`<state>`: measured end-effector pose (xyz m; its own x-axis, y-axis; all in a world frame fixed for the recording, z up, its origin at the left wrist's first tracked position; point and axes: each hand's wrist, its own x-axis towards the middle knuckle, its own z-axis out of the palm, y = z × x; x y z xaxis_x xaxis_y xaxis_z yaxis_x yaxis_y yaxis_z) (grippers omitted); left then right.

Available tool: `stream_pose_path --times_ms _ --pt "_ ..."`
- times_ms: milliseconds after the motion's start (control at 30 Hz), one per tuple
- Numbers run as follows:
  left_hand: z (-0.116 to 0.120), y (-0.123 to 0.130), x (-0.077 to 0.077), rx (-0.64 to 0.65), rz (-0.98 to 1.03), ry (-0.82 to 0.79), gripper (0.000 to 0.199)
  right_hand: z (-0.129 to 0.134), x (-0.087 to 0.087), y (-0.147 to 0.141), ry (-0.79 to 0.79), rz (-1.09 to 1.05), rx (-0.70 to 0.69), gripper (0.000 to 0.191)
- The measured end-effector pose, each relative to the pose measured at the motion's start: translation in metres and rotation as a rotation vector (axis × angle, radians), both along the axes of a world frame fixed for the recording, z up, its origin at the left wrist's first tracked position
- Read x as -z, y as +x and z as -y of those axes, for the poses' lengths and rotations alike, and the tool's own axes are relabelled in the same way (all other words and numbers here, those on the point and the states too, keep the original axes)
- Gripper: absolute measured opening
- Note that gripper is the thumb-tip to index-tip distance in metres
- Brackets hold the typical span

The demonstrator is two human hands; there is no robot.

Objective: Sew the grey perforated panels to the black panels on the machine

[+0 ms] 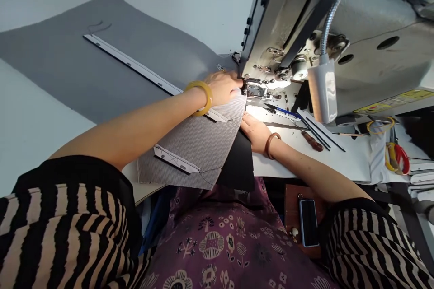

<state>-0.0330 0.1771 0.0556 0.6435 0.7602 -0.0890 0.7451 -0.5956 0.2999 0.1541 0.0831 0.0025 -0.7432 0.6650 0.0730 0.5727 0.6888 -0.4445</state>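
Observation:
A large sheet of grey fabric (190, 133) lies across the table and runs up to the presser foot (249, 88) of a sewing machine. My left hand (222, 88), wearing a yellow bangle, grips the fabric close to the foot with bent fingers. At the fabric's right edge, my right hand (256, 132) holds it, some fingertips hidden by the cloth. A black piece (239, 160) shows beneath that edge. One long white strip (132, 63) with a dark edge lies on the fabric, partly hidden under my left wrist; a shorter strip (176, 159) lies nearer me.
The sewing machine head (366, 31) and its lamp (322, 90) stand over the right side. Blue-handled thread snips (286, 112), a brown-handled tool (312, 141) and thin black strips lie on the white table. Scissors (396, 158) are at far right; a phone (308, 223) is below.

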Motion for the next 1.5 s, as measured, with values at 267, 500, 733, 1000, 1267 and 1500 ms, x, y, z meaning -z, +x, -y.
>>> stream_pose_path --times_ms 267,500,733,1000,1267,1500 --pt "-0.011 0.002 0.002 0.000 0.028 -0.041 0.038 0.001 -0.005 0.002 -0.008 0.018 0.034 0.068" --pt "0.005 0.000 0.007 -0.008 0.077 -0.002 0.047 0.011 -0.008 0.015 -0.033 -0.003 0.094 0.048" --pt "-0.003 0.008 0.019 -0.056 0.024 -0.007 0.055 0.049 -0.047 0.061 0.129 0.349 0.498 0.043" --pt "-0.001 0.005 0.020 -0.032 0.029 0.066 0.052 0.070 -0.062 0.093 0.132 0.539 0.998 0.031" --pt "0.001 0.002 0.021 -0.019 0.028 0.128 0.047 0.031 -0.072 -0.030 -0.557 -0.318 1.078 0.015" --pt "0.003 0.001 0.019 -0.016 0.024 0.141 0.040 -0.029 -0.057 -0.066 -0.744 -0.444 1.202 0.021"
